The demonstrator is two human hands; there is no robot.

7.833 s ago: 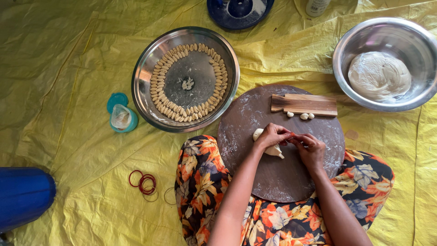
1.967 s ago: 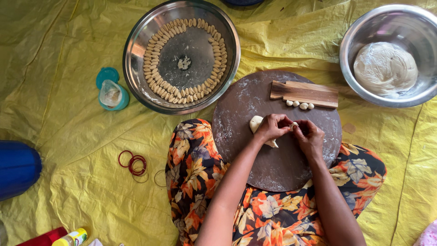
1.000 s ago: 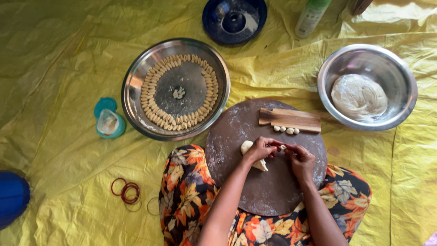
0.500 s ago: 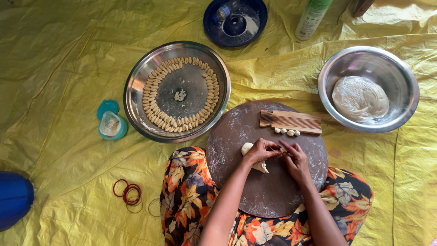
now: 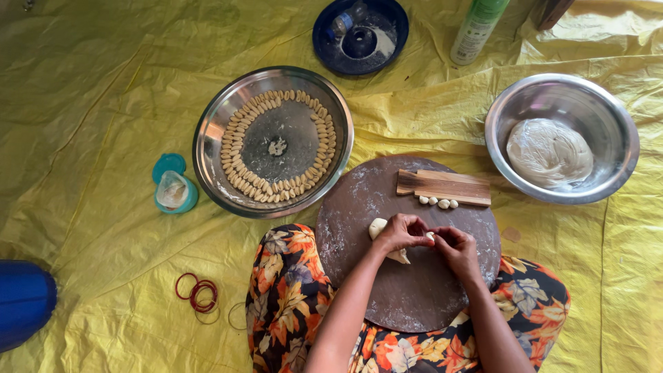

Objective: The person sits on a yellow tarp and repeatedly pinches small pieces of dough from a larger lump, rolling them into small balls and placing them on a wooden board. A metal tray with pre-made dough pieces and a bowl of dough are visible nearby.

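Note:
My left hand (image 5: 399,233) and my right hand (image 5: 456,247) meet over a round brown floured board (image 5: 407,290) resting on my lap. The left hand grips a pale lump of dough (image 5: 378,228); both sets of fingertips pinch a small piece (image 5: 429,236) off its end. Several small dough pellets (image 5: 438,202) lie beside a ridged wooden paddle (image 5: 444,187) at the board's far edge. A steel tray (image 5: 207,148) to the left holds rings of shaped dough shells (image 5: 276,193).
A steel bowl (image 5: 608,121) at the right holds a wrapped dough ball (image 5: 549,152). A blue plate (image 5: 359,34), a green bottle (image 5: 478,27), a teal cup (image 5: 174,191), red rubber bands (image 5: 197,295) and a blue container (image 5: 24,300) sit on the yellow sheet.
The view has shifted slightly. My hands stay together on the board, still pinching at the dough lump; nothing else has moved.

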